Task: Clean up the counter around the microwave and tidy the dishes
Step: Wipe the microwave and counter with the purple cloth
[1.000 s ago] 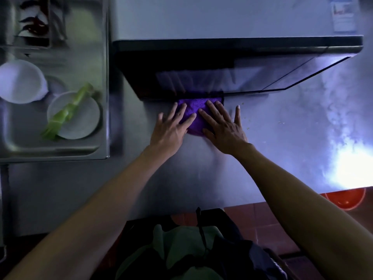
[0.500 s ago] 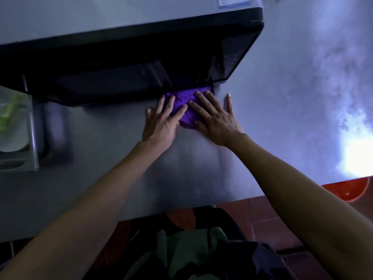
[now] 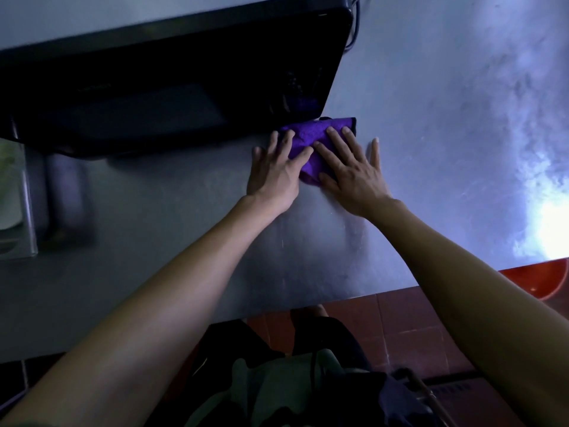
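A purple cloth (image 3: 311, 138) lies flat on the steel counter (image 3: 431, 149), right at the front right corner of the black microwave (image 3: 172, 84). My left hand (image 3: 275, 174) presses on the cloth's left side with straight fingers. On the cloth's right side my right hand (image 3: 351, 171) lies flat too, its fingers spread and the outer ones on bare counter. Most of the cloth is hidden under the two hands.
A steel tray (image 3: 29, 217) holding a white dish shows at the far left edge. A cable (image 3: 354, 23) hangs behind the microwave's right side. Past the counter's front edge are red floor tiles (image 3: 406, 328) and an orange basin (image 3: 554, 282).
Both hands have slid the cloth to the right along the microwave's front, from its middle to its right corner. The view has followed, so the tray with dishes has nearly left the frame.
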{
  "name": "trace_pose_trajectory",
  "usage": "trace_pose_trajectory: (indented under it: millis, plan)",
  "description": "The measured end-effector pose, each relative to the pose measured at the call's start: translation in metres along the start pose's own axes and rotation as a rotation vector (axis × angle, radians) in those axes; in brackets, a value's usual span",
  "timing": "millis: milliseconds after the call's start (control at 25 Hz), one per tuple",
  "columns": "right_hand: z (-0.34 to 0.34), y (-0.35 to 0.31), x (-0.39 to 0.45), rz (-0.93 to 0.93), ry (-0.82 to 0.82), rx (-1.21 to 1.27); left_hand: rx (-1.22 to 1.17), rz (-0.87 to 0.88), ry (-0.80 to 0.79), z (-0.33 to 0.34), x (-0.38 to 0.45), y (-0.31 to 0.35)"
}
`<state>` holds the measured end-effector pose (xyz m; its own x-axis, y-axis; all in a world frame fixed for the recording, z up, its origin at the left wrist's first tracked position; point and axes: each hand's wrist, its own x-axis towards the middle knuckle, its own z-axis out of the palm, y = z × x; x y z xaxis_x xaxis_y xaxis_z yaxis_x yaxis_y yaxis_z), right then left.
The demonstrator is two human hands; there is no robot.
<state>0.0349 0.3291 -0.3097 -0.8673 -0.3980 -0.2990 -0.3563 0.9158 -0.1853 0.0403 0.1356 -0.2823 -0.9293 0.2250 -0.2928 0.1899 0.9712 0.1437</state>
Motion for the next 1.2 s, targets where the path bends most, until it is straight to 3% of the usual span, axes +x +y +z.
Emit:
trace_pose_trajectory:
  millis: [480,800,1200]
  plan:
    - [0.048,-0.071,-0.102,0.167,0.028,0.069,-0.019,0.186,-0.069,0.018,-0.091,-0.003]
    - [0.058,-0.174,-0.092,0.056,-0.004,0.023,-0.031,0.114,-0.014,0.025,-0.164,-0.095]
    - [0.041,-0.314,0.022,-0.153,-0.089,-0.024,0.001,-0.084,0.137,0.029,-0.198,-0.262]
